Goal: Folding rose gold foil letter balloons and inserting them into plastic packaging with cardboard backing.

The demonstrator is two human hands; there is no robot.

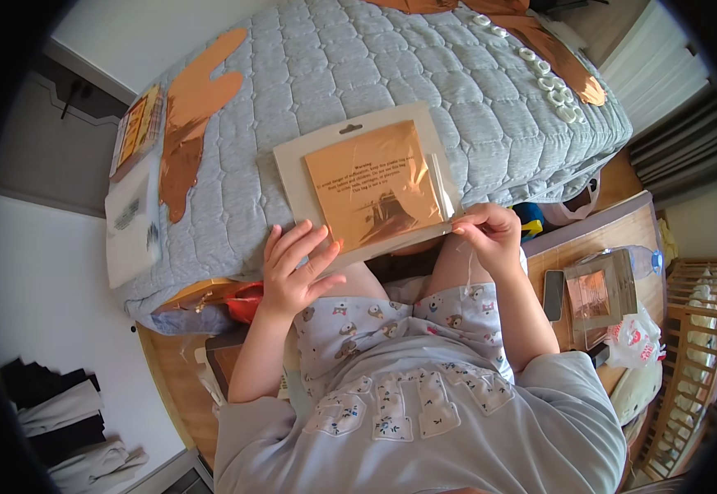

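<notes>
from the head camera, a flat packet of shiny copper foil [372, 183] lay on the edge of the grey quilted bed [424, 74]. the left hand [295, 267] was open, fingers pressing its bottom edge. the right hand [488, 233] pinched its right corner shut.
</notes>
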